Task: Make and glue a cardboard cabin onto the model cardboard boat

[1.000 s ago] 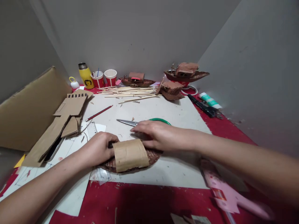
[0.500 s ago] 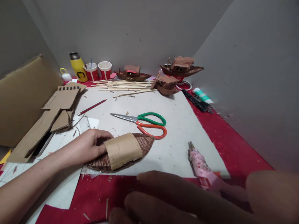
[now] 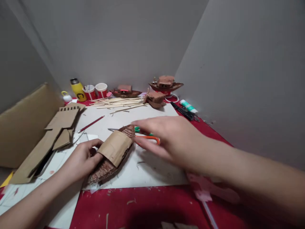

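Observation:
A brown corrugated-cardboard model boat point(image 3: 104, 171) with a curved tan cardboard roof point(image 3: 116, 147) lies aslant on white paper. My left hand point(image 3: 86, 159) grips it at the near left end, the fingers partly hidden under the roof's edge. At the far end of the boat is my right hand point(image 3: 164, 136), thumb and forefinger closed about the pointed tip. Behind that hand lie scissors point(image 3: 156, 139) with green and orange handles, partly covered. A pink glue gun point(image 3: 200, 187), blurred, rests below my right forearm.
Cut cardboard pieces point(image 3: 51, 136) and a red pencil point(image 3: 91, 124) lie on the left. Thin wooden sticks point(image 3: 119, 102), paper cups point(image 3: 101, 90), a yellow bottle point(image 3: 77, 90) and finished model boats point(image 3: 165, 83) line the back. A black pen point(image 3: 182, 111) and a glue tube point(image 3: 188, 106) lie at right.
My right hand has moved up from the bottom foreground to the boat's far tip. The boat has turned, its far end swinging upward and left. The camera view has shifted.

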Motion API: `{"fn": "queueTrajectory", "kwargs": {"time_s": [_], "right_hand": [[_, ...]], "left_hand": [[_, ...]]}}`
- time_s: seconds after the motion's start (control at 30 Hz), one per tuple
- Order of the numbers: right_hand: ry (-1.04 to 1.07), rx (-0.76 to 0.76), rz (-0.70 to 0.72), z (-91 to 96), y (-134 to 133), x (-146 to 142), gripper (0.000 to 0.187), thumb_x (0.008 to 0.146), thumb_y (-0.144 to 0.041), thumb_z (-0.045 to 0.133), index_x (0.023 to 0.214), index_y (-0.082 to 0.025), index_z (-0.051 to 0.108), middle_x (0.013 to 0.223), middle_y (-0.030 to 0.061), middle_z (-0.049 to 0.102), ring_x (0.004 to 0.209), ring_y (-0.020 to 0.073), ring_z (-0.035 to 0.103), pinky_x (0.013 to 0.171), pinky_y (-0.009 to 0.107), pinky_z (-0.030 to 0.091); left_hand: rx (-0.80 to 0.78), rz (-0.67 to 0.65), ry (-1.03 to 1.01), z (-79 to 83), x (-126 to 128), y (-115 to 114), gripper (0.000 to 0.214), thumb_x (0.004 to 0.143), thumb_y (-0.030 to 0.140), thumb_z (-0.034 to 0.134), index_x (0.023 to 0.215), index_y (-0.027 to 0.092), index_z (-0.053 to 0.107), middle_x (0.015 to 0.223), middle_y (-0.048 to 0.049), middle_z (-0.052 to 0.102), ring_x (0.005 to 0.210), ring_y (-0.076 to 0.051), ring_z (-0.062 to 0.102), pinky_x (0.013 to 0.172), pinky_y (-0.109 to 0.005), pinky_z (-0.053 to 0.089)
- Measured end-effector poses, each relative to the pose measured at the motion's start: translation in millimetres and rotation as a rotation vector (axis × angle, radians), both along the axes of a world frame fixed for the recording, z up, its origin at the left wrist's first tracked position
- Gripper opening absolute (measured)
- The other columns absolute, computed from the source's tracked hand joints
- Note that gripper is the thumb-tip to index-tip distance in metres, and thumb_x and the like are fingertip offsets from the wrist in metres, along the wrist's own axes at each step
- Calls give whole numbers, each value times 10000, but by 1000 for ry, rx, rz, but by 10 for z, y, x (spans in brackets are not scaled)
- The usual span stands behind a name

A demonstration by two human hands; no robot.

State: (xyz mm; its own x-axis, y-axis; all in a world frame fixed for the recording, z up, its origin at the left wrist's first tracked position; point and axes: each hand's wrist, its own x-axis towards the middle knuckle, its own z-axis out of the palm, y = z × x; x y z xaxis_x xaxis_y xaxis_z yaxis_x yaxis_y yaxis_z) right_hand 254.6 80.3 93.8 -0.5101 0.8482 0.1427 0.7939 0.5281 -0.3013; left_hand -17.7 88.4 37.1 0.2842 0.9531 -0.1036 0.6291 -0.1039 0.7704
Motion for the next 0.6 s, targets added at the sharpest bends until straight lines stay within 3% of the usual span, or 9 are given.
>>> {"fn": "queueTrajectory", "kwargs": {"time_s": [0.07,0.13,0.3,0.47,0.6], "right_hand": [[-174,85,-91,-131,245,108,347,919,-334,532,1204,-162,629,1150,143,694,1014,296,645,815,371,475],[-326,-4,-59,-310,428,202,308,893,-308,569,1140,-145,652,1071,147,702,935,283,654,738,343,468],[-398,-54,38,-634,493,192,191,833,-249,593,976,-150,673,948,117,688,842,244,645,660,302,428],[-423,-18,14,-727,478,136,184,852,-163,498,944,-130,654,915,133,684,797,239,637,638,312,396],[-436,-32,12,-729,575,275,179,844,-150,510,941,-148,659,897,111,684,784,226,636,626,301,387]], "left_hand": [[2,28,5,6,4,-34,212,712,256,586,876,190,703,799,-17,740,691,-218,657,623,-283,494],[-26,32,-41,-18,3,-53,221,719,252,563,888,190,691,817,-18,739,742,-229,668,665,-294,504],[-121,12,-187,-121,-5,-32,205,709,236,541,858,184,672,838,-24,737,784,-230,669,682,-298,502],[-148,16,-218,-179,-9,-3,177,722,246,570,849,172,668,818,-35,719,767,-222,655,663,-299,490],[-198,17,-248,-191,-17,0,141,733,273,609,818,169,651,810,-49,721,761,-226,658,685,-317,497]]}}
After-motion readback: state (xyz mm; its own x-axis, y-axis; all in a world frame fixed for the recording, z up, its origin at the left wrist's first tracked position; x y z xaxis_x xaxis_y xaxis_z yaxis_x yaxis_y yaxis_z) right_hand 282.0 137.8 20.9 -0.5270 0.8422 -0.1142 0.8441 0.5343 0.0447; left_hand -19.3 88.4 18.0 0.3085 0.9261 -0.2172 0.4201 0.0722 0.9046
